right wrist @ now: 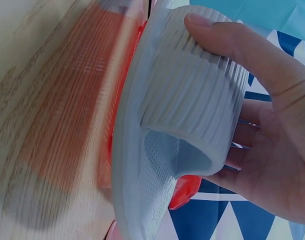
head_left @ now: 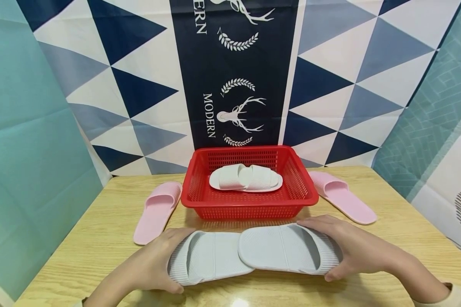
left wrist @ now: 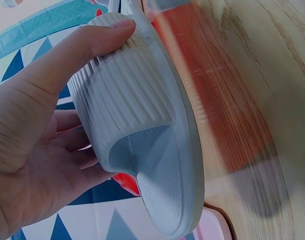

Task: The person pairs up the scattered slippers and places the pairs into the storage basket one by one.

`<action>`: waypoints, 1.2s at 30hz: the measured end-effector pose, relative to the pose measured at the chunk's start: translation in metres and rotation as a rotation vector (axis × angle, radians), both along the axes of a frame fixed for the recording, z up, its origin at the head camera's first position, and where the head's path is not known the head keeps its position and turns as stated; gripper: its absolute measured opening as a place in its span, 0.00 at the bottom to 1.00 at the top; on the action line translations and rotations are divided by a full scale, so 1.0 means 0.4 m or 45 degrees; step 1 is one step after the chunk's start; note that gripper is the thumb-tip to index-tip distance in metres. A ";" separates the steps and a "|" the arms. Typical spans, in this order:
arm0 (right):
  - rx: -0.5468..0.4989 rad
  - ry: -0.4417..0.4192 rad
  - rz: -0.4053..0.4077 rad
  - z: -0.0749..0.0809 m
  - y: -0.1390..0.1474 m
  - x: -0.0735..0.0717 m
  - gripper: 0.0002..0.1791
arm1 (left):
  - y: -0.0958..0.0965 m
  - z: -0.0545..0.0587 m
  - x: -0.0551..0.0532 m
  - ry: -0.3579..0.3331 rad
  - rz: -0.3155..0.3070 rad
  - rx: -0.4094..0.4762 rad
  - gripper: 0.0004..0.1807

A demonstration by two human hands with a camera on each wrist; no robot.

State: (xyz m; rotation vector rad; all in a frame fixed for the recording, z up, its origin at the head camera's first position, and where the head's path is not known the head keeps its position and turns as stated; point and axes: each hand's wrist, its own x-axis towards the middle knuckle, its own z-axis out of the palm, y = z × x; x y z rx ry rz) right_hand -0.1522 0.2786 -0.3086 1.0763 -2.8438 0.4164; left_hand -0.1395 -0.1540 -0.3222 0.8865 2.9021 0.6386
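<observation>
Two light grey slippers are held level in front of the red basket, their heel ends overlapping. My left hand point(head_left: 159, 260) grips the left slipper point(head_left: 219, 256) round its ribbed strap; in the left wrist view the thumb lies across that strap point(left wrist: 127, 90). My right hand point(head_left: 359, 247) holds the right slipper point(head_left: 280, 247) the same way, thumb over the ribbed strap point(right wrist: 192, 85). The right slipper's heel lies over the left one's. Shadows on the wood suggest both are a little above the table.
Behind the slippers stands a red plastic basket point(head_left: 249, 209) with a pair of white slippers point(head_left: 246, 178) inside. A pink slipper point(head_left: 157, 213) lies left of it and another pink slipper point(head_left: 343, 198) right, on the wooden table point(head_left: 92, 230). Patterned cloth point(head_left: 150, 85) hangs behind.
</observation>
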 end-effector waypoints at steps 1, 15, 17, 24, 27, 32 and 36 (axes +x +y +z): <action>0.002 0.002 -0.002 0.000 0.000 0.000 0.55 | 0.001 0.001 0.000 0.000 0.000 0.000 0.56; 0.004 0.034 0.022 -0.003 -0.005 0.004 0.55 | 0.004 0.000 0.000 0.078 -0.064 0.018 0.58; 0.003 0.020 0.021 -0.002 -0.007 0.004 0.54 | 0.004 -0.001 0.000 0.085 -0.067 0.021 0.58; 0.005 -0.022 0.015 0.002 -0.012 0.002 0.54 | 0.007 -0.001 -0.001 0.073 -0.051 0.019 0.58; 0.003 -0.007 0.021 0.001 -0.014 0.002 0.54 | 0.008 0.000 -0.001 0.037 -0.020 0.015 0.57; 0.002 0.035 0.035 -0.002 -0.016 0.003 0.55 | 0.010 0.002 -0.001 0.003 0.005 0.018 0.56; -0.006 0.042 0.049 -0.006 -0.017 0.003 0.55 | 0.008 0.000 -0.001 0.013 -0.018 0.028 0.56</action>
